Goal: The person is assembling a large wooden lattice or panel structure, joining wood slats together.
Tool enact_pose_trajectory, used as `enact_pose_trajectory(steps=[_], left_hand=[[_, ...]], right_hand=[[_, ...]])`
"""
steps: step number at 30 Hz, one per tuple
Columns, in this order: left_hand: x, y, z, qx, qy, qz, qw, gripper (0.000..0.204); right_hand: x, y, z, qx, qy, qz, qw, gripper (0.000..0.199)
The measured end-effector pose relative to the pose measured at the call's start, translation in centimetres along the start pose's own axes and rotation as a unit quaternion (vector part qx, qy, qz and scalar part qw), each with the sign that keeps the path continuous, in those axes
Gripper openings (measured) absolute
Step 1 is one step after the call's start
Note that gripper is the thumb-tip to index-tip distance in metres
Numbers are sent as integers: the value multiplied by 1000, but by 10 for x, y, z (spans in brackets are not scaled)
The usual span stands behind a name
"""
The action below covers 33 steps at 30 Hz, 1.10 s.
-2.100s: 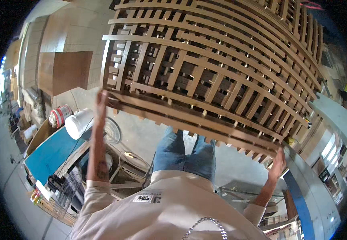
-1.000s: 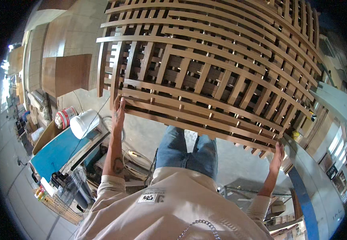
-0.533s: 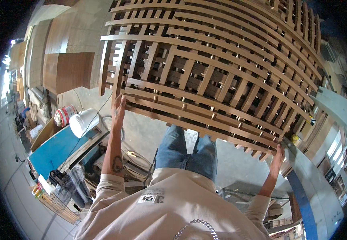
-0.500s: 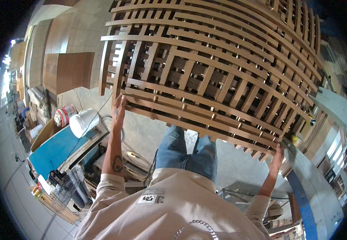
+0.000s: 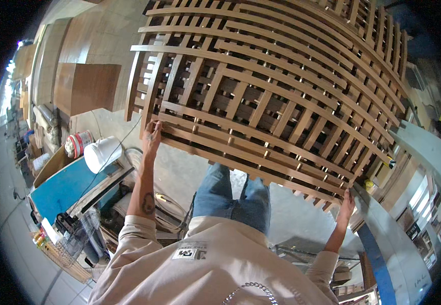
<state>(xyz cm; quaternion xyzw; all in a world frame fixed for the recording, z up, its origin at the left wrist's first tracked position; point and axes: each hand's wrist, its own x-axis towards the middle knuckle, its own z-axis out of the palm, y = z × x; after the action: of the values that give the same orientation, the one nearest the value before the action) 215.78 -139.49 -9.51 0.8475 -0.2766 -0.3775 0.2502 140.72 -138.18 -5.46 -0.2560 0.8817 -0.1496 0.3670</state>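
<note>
A large stack of brown wooden slatted frames (image 5: 276, 109) fills the upper middle and right of the view. Its long slats cross shorter ones, with pale dowel-like pieces showing in the gaps. My left hand (image 5: 151, 134) is closed at the near left corner of the nearest frame, fingers curled over the wood. At the near right corner, my right hand (image 5: 347, 202) grips the end of the same frame, its thumb side against the slat ends. The undersides of the gripped corners are hidden.
Left of me, a white bucket (image 5: 102, 154) and a red-and-white tub (image 5: 78, 144) stand by a blue board (image 5: 68, 187). A cable hangs near them. Brown wooden panels (image 5: 85, 87) lie farther left. A grey metal beam (image 5: 390, 231) runs along my right.
My left fingers have curled further over the corner. My right hand sits slightly lower and more to the left. The view has shifted a little; the stack looks nearly the same.
</note>
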Motion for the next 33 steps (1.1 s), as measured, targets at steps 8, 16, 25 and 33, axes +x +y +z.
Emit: enact_pose_trajectory(steps=[8,16,25,33], left_hand=[[6,13,1,96,19,-2,995,46],[32,133,71,-68,17,207,976,42],[74,223,174,187,-113,121,968,51],[57,216,190,239,-19,119,963,44]], right_hand=[[17,8,-9,-27,-8,15,999,64],[175,-21,-31,-111,216,-223,944,61],[295,-68,-54,-141,133,-57,979,77],[283,-75,-72,-167,115,-66,977,74]])
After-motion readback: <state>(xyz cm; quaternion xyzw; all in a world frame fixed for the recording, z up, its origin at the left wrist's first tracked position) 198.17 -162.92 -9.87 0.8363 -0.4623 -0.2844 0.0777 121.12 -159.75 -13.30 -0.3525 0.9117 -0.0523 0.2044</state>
